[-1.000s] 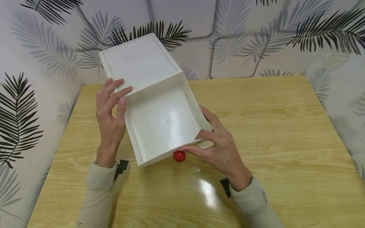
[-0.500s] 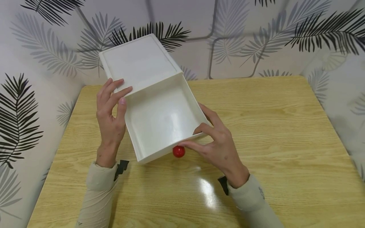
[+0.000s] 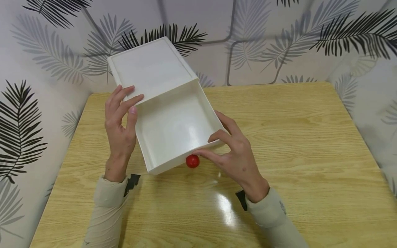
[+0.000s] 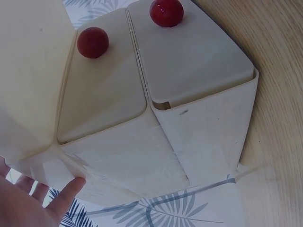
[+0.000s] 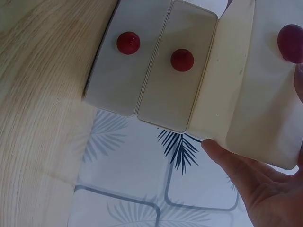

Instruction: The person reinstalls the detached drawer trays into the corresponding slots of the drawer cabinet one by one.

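Note:
A white drawer cabinet [image 3: 152,65] stands turned at an angle toward the table's back left. Its top drawer [image 3: 173,120] is pulled well out, and its inside is bare. A red round knob [image 3: 192,161] sticks out from that drawer's front. My right hand [image 3: 240,156] grips the drawer's front right corner, thumb on the front panel near the knob and fingers over the rim and side. My left hand [image 3: 121,129] rests on the cabinet's front left edge, extended fingers on the top and thumb by the side. Both wrist views show two lower drawers [image 5: 161,85] pushed in.
The cabinet stands on a wood-grain table [image 3: 294,144], close to a leaf-patterned wall [image 3: 211,20] behind. Red knobs [image 4: 93,42] project from the lower drawers. Table surface stretches to the right and in front of the cabinet.
My right hand has moved slightly up and to the left in the head view, and the top drawer has slid a little into the cabinet. My left hand stays in place.

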The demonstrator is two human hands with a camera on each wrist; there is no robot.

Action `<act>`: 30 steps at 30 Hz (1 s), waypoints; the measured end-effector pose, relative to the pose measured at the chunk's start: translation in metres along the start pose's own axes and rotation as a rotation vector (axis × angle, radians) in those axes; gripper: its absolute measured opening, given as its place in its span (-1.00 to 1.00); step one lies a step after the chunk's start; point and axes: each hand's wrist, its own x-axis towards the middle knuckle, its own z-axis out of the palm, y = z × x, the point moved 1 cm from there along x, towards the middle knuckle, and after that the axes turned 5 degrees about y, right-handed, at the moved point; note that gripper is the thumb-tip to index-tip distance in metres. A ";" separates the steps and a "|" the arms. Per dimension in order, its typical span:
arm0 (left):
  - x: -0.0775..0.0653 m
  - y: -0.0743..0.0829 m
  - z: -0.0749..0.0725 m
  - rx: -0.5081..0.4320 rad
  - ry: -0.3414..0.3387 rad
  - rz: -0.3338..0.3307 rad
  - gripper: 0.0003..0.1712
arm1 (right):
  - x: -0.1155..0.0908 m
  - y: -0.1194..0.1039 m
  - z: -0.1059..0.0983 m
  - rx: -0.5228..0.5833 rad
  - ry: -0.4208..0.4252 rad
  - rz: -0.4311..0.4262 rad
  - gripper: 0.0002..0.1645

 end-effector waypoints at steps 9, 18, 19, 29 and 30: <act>0.001 0.001 0.000 0.002 0.000 0.006 -0.63 | 0.004 0.000 0.002 0.016 0.012 0.016 -0.54; 0.000 0.001 0.000 0.004 0.004 0.008 -0.63 | 0.008 0.000 0.006 0.005 0.028 0.029 -0.46; 0.000 0.001 0.000 0.002 0.004 0.009 -0.63 | 0.008 0.000 0.006 0.002 0.028 0.032 -0.46; 0.000 0.001 0.000 0.002 -0.002 0.007 -0.64 | 0.013 0.001 0.010 0.027 0.027 0.055 -0.49; 0.000 0.000 -0.001 0.003 -0.001 0.005 -0.64 | 0.013 0.001 0.011 0.025 0.024 0.056 -0.50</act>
